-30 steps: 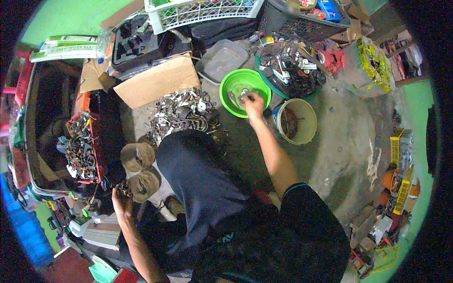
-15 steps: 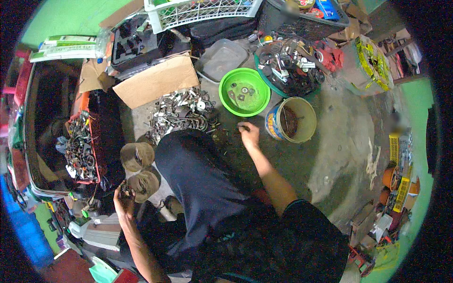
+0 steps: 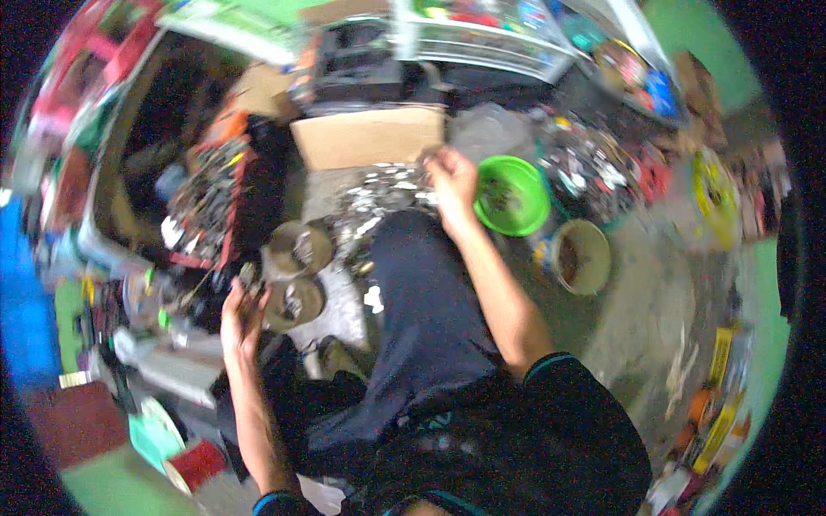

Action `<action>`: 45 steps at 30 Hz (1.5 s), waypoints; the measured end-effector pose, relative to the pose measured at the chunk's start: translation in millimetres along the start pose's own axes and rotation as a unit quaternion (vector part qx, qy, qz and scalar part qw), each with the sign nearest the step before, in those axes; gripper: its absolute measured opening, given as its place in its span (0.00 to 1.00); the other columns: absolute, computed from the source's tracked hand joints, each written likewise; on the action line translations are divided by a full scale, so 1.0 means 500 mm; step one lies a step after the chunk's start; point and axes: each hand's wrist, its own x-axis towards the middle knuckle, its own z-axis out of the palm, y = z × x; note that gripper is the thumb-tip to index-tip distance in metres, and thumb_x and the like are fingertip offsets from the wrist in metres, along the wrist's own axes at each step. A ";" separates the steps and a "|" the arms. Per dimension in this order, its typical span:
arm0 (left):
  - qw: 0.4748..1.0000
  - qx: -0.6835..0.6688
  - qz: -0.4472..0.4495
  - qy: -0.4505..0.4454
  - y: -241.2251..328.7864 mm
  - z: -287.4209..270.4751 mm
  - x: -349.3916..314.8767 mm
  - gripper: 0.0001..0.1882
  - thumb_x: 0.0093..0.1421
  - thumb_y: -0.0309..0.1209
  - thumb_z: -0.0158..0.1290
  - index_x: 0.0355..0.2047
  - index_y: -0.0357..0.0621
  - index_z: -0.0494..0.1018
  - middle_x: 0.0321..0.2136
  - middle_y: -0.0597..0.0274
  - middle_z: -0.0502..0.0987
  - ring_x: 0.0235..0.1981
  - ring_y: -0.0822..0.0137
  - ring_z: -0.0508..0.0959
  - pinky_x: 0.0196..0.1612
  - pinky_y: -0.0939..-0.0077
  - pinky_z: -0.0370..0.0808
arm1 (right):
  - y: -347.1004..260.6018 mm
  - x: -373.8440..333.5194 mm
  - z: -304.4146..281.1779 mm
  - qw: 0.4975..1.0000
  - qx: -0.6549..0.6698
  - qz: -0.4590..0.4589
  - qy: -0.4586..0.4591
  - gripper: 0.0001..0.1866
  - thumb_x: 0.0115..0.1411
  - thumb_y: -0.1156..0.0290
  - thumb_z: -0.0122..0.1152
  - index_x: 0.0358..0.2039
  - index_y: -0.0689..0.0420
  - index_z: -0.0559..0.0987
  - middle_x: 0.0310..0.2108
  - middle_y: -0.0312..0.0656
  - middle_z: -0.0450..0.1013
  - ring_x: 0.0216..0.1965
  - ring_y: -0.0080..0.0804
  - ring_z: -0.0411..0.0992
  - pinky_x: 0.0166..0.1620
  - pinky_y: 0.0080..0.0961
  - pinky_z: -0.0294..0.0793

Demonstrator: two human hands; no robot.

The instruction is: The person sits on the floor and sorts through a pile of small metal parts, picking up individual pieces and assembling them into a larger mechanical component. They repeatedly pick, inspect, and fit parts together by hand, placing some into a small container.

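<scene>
My right hand [image 3: 451, 179] reaches forward over a heap of small grey metal parts [image 3: 379, 202] on the floor, fingers bent onto the heap; whether it holds a piece is blurred. A green plastic bowl [image 3: 514, 194] with a few parts in it sits just right of that hand. My left hand [image 3: 241, 311] hangs low at the left beside two round brown tins [image 3: 298, 273], with something small and dark in its fingers. My dark-trousered knee [image 3: 422, 284] lies between the hands.
A cardboard flap [image 3: 370, 136] lies behind the heap. A tan bucket [image 3: 580, 256] stands right of the bowl. An orange-red tray of dark metal parts [image 3: 206, 202] is at the left. More parts and packets crowd the far right and back.
My right hand has drawn back from the green bowl and swung left onto the metal heap. The view has turned, shifting the bowl and bucket rightward. The left hand stays by the tins.
</scene>
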 end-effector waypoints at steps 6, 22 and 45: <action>0.999 -0.018 0.046 -0.021 0.081 0.009 -0.018 0.22 0.65 0.29 0.48 0.58 0.36 0.62 0.48 0.55 0.74 0.49 0.63 0.74 0.58 0.60 0.68 | -0.277 -0.065 0.321 0.944 0.146 -0.140 -0.261 0.08 0.59 0.80 0.55 0.39 0.65 0.76 0.30 0.43 0.77 0.27 0.27 0.76 0.27 0.20 0.76; 0.971 -0.051 0.220 0.081 0.118 -0.068 -0.106 0.23 0.52 0.19 0.61 0.49 0.30 0.70 0.42 0.50 0.77 0.41 0.65 0.79 0.47 0.73 0.78 | -0.160 -0.367 0.506 0.817 0.006 -0.118 -0.564 0.18 0.53 0.78 0.66 0.46 0.61 0.77 0.44 0.40 0.75 0.39 0.23 0.75 0.38 0.18 0.77; 0.933 -0.170 0.236 0.212 0.095 -0.113 -0.127 0.19 0.54 0.22 0.61 0.46 0.35 0.70 0.39 0.54 0.78 0.38 0.64 0.80 0.45 0.71 0.79 | -0.075 -0.336 0.585 0.829 -0.095 -0.059 -0.547 0.10 0.51 0.78 0.66 0.35 0.62 0.81 0.25 0.41 0.78 0.25 0.22 0.76 0.27 0.21 0.75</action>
